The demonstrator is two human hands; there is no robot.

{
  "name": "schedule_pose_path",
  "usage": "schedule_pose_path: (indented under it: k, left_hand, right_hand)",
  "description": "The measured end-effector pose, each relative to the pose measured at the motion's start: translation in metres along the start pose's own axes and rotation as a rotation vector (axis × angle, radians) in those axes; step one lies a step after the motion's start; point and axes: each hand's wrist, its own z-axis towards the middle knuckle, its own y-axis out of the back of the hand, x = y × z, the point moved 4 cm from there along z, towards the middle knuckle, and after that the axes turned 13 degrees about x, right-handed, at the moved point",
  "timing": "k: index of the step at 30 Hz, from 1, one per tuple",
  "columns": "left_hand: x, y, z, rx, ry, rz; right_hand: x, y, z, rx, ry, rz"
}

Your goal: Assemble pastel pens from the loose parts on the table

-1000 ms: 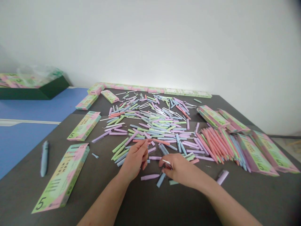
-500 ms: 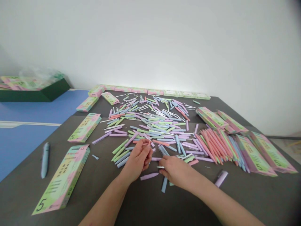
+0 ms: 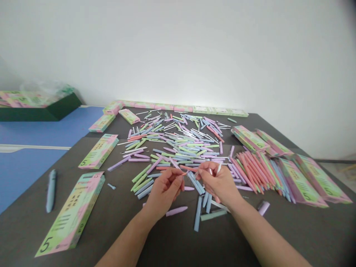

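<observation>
My left hand (image 3: 166, 189) is closed in a pinch on a small orange pen piece (image 3: 184, 173), its exact shape too small to make out. Close to its right, my right hand (image 3: 218, 183) has its fingers closed with a white pen refill (image 3: 219, 168) sticking up from them. A salmon pen barrel (image 3: 217, 200) shows just below the right palm; whether it is gripped I cannot tell. Loose blue pen barrels (image 3: 197, 215) lie under and between the hands. A purple pen barrel (image 3: 177, 211) rests in front of the left fingers, and a grey-green pen cap (image 3: 214, 215) below the right hand.
A wide heap of pen parts (image 3: 183, 142) covers the table's middle. Sorted salmon barrels (image 3: 253, 170) lie at right beside several pen boxes (image 3: 300, 181). More boxes (image 3: 73, 211) line the left side and back edge. A blue pen (image 3: 51, 191) lies far left, near a dark green tray (image 3: 59, 109).
My right hand has lifted and moved right and away from me, now with the refill pointing up. Blue barrels and a grey-green cap beneath it have come into view. The left hand shifted slightly right.
</observation>
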Motion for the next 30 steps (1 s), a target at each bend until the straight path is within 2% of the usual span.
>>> schedule_pose_path:
  k: [2, 5, 12, 23, 30]
  left_hand:
    - [-0.001, -0.001, -0.001, 0.002, -0.016, 0.019]
    - [-0.002, -0.002, -0.002, 0.015, -0.03, 0.041]
    - [-0.001, -0.003, -0.003, 0.043, -0.039, 0.069]
    - [-0.003, -0.002, -0.005, 0.044, 0.005, 0.103]
    - [0.001, -0.004, -0.005, 0.098, -0.016, 0.128]
  right_hand:
    - [0.001, -0.002, -0.002, 0.009, -0.003, 0.246]
    - [-0.001, -0.007, -0.004, 0.003, 0.041, 0.376]
    - [-0.004, -0.013, -0.006, 0.076, 0.078, 0.371]
    - [-0.001, -0.013, -0.009, 0.09, 0.07, 0.349]
    - [0.001, -0.013, -0.011, 0.055, 0.075, 0.335]
